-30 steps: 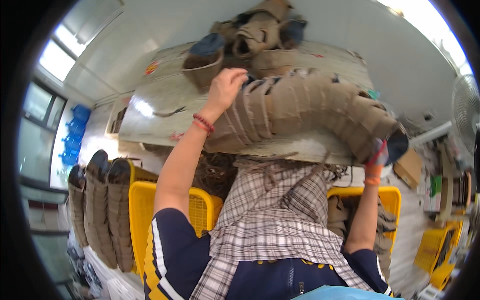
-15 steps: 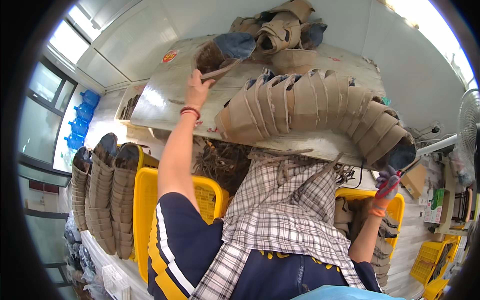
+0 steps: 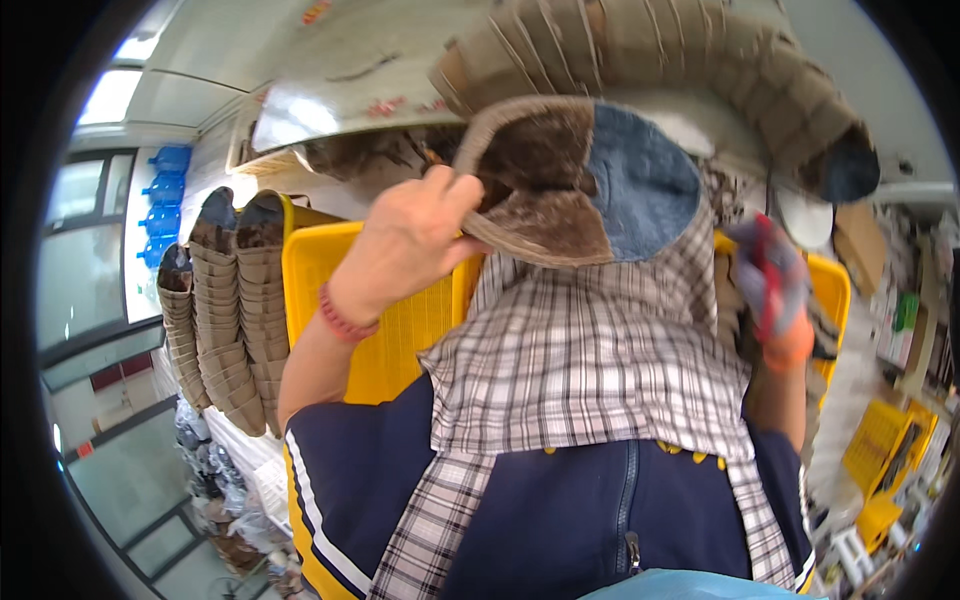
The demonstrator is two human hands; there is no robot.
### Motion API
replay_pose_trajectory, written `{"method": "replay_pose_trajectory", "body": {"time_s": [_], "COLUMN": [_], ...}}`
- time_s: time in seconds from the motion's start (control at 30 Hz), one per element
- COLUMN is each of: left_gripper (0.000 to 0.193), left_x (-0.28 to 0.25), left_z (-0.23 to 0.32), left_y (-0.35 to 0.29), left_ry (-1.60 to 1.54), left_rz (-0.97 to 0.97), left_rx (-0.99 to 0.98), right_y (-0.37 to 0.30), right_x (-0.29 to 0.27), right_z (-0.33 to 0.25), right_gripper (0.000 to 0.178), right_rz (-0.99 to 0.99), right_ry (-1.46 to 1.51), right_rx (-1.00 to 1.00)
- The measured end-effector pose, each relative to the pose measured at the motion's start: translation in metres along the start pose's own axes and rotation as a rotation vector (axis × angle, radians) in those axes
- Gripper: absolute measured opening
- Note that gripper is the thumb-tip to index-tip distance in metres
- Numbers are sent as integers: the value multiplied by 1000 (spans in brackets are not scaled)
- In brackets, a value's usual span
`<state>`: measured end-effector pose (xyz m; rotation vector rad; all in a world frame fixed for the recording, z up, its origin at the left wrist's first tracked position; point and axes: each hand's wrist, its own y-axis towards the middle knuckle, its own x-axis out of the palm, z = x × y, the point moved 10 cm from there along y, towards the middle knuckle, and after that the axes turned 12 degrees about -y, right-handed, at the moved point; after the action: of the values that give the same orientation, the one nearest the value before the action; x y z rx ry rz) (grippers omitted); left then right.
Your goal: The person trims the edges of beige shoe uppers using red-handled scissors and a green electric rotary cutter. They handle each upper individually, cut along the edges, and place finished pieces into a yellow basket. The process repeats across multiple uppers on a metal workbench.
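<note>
My bare left hand [image 3: 415, 235] grips a fleece-lined shoe upper [image 3: 645, 185] by its rim, thumb below and fingers above. The upper is held over my lap with its inside showing, brown pile at the open end and blue lining at the rounded toe. My right hand [image 3: 772, 280], in a grey and orange glove, is raised to the right of the upper and apart from it. Its fingers are curled around a red-handled tool, smeared by motion. Beyond the upper, a long curved row of nested tan uppers [image 3: 640, 50] lies on the worktable [image 3: 400, 45].
Yellow crates [image 3: 385, 330] stand on both sides of my lap, which a checked apron [image 3: 590, 350] covers. At the left are tall stacks of nested uppers [image 3: 215, 300] and blue water bottles [image 3: 165, 205]. More yellow crates [image 3: 870, 450] sit at the far right.
My left hand has lifted the upper off the table and brought it toward me over my lap. The gloved right hand has moved away from the row's end and up beside it. The view has tilted down.
</note>
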<state>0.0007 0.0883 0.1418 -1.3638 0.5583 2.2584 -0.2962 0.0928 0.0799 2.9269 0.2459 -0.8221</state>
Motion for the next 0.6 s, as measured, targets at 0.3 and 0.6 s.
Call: {"method": "replay_pose_trajectory", "body": {"time_s": [0.3, 0.6], "left_gripper": [48, 23], "left_x": [78, 190], "left_z": [-33, -140], "left_y": [-27, -71], "left_ry": [-659, -1636], "left_rz": [109, 244], "left_rx": [-210, -888], "right_y": [5, 13], "right_x": [118, 110], "right_z": [53, 36], "right_gripper": [30, 33], "right_rz": [-443, -315], "right_ry": [-861, -928], "right_rx": [-57, -172]}}
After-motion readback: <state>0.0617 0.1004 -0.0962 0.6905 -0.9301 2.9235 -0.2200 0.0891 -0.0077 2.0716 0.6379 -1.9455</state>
